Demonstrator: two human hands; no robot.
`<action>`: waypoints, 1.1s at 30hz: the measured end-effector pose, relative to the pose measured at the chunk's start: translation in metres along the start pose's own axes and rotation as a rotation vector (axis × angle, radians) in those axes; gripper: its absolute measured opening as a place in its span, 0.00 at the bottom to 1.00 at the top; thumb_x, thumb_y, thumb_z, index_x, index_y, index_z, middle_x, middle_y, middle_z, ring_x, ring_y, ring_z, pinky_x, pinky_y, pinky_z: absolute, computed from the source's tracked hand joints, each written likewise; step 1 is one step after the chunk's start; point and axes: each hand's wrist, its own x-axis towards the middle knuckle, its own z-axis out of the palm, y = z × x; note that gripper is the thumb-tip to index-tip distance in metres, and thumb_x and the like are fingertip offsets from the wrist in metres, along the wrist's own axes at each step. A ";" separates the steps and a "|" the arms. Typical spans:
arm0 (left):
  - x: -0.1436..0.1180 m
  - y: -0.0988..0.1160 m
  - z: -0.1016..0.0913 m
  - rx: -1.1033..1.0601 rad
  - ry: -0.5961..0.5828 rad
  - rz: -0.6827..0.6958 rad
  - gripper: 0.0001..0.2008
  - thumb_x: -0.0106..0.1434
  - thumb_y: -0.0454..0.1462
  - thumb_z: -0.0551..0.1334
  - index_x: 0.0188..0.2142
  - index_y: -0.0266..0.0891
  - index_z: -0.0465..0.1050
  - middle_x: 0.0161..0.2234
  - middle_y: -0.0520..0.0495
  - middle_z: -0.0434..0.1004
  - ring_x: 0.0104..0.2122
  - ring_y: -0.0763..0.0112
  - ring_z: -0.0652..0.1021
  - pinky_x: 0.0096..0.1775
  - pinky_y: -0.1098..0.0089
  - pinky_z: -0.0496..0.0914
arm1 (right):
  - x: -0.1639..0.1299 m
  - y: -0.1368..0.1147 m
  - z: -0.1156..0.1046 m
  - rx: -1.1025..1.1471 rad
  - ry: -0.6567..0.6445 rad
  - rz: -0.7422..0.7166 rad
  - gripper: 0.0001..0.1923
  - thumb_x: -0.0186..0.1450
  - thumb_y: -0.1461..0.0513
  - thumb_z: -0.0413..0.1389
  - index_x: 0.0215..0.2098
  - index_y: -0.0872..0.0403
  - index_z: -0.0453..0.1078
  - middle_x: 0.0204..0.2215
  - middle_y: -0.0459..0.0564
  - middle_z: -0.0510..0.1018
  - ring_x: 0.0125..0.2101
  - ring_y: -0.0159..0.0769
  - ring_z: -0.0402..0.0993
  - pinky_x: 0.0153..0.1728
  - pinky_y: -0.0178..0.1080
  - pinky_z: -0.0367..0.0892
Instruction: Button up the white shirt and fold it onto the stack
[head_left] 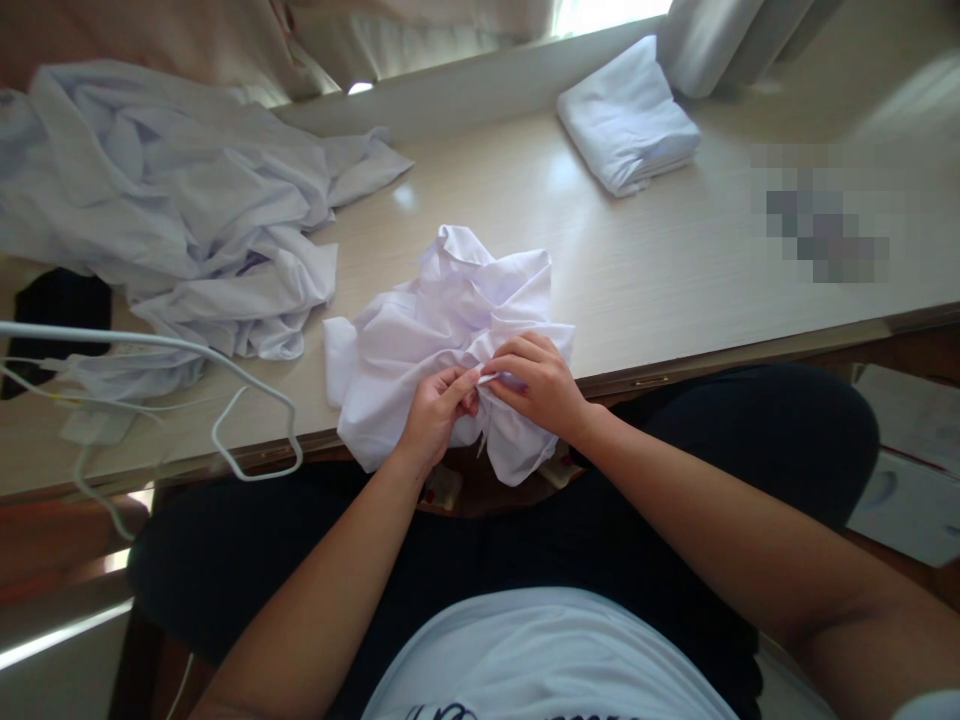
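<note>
A crumpled white shirt [420, 310] lies in front of me at the table's front edge, and part of it hangs over that edge. My left hand [444, 402] pinches a small piece of its cloth between thumb and fingers. Close beside it, my right hand [536, 375] also grips the cloth, fingertips nearly meeting those of the left. Exactly which part of the shirt is between the fingertips is too small to make out.
A heap of white cloth [187, 200] covers the table's left side. A folded white garment [630, 120] sits at the back right, near a grey curtain [709, 45]. At left are a white hanger-like wire [255, 375], cables and a black item [60, 310]. A blurred patch is at right.
</note>
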 end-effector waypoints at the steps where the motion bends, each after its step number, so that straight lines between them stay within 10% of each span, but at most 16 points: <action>1: 0.000 -0.001 -0.001 0.012 -0.013 0.007 0.16 0.59 0.45 0.69 0.27 0.35 0.71 0.21 0.54 0.64 0.24 0.78 0.68 0.29 0.74 0.64 | 0.000 0.001 0.000 0.000 0.005 0.011 0.05 0.68 0.59 0.59 0.39 0.49 0.77 0.38 0.49 0.79 0.42 0.42 0.70 0.47 0.47 0.63; 33: 0.007 -0.009 -0.001 -0.091 0.030 -0.083 0.15 0.57 0.42 0.71 0.28 0.37 0.69 0.20 0.57 0.58 0.21 0.79 0.67 0.26 0.75 0.64 | 0.006 0.015 -0.005 -0.004 -0.130 0.001 0.05 0.68 0.59 0.57 0.40 0.50 0.74 0.39 0.51 0.77 0.44 0.45 0.69 0.48 0.48 0.64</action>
